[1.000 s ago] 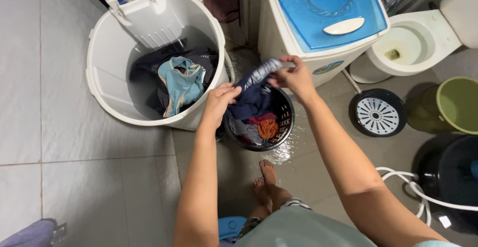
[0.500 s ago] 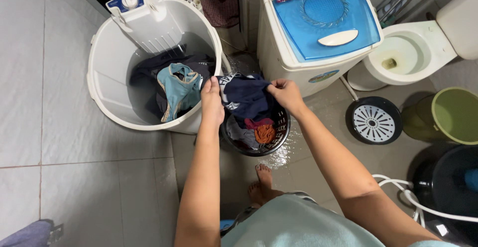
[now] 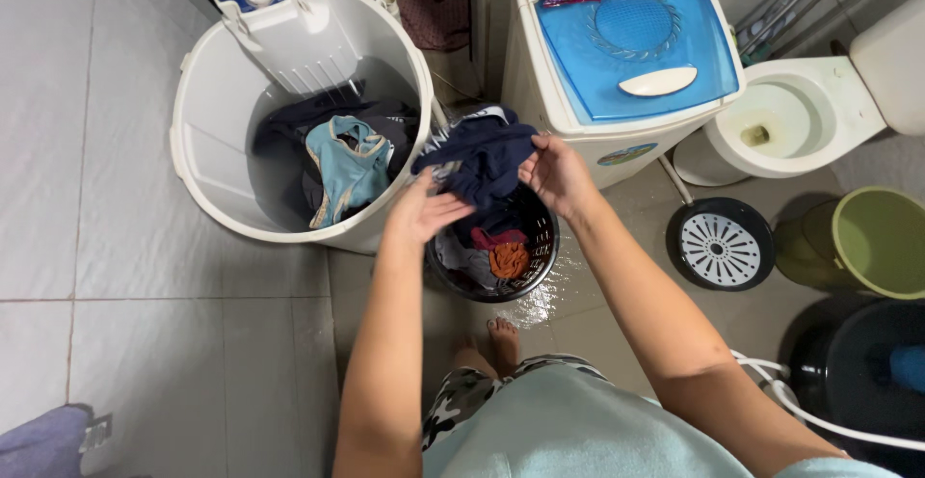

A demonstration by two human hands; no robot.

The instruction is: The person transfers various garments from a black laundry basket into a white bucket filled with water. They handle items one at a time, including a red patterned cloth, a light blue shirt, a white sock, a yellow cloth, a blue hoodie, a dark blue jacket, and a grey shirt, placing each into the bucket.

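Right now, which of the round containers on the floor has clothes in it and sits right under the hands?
The black laundry basket, directly below both hands. The white washer tub also holds clothes but sits to the left; the green bucket is far right, with no clothes visible.

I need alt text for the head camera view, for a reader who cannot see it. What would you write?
Seen from above, a person's right hand and left hand hold a dark navy garment over a black laundry basket of clothes on a wet tiled floor. A round white washer tub with dark and light blue clothes stands to the left, a blue-lidded machine behind.
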